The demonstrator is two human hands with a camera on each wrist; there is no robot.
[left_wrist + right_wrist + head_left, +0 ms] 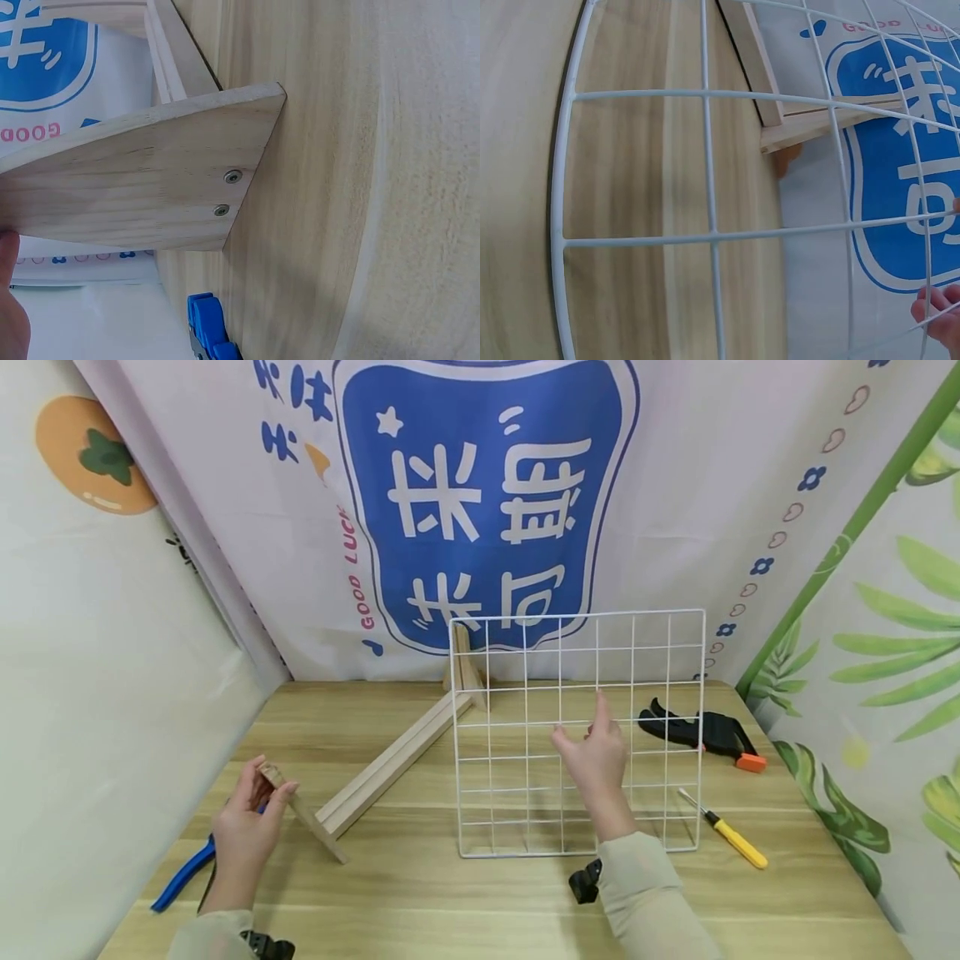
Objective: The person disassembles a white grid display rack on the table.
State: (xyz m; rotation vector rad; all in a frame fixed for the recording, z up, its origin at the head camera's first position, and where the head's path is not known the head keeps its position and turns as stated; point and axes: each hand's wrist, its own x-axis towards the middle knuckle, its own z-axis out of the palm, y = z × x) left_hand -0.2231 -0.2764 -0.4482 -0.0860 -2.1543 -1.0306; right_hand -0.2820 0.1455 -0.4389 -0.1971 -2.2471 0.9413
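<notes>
In the head view my left hand [246, 827] grips the upper end of a wooden end piece, thumb on one side and fingers on the other. That piece belongs to a wooden stand [390, 764], whose grooved bar runs to a second upright at the back. Two screws sit in the end piece [150, 172] in the left wrist view. My right hand [597, 760] holds a white wire grid panel [487, 857] upright on the table, right of the stand. Fingertips [934, 309] show at the wires in the right wrist view; the rest of the grasp is partly hidden.
Blue-handled pliers [183, 874] lie beside my left hand, partly covered by it. To the right are a black clamp with an orange tip [716, 733] and a yellow-handled screwdriver [738, 843], both partly behind the grid. A printed curtain [300, 568] hangs behind the wooden table [420, 902].
</notes>
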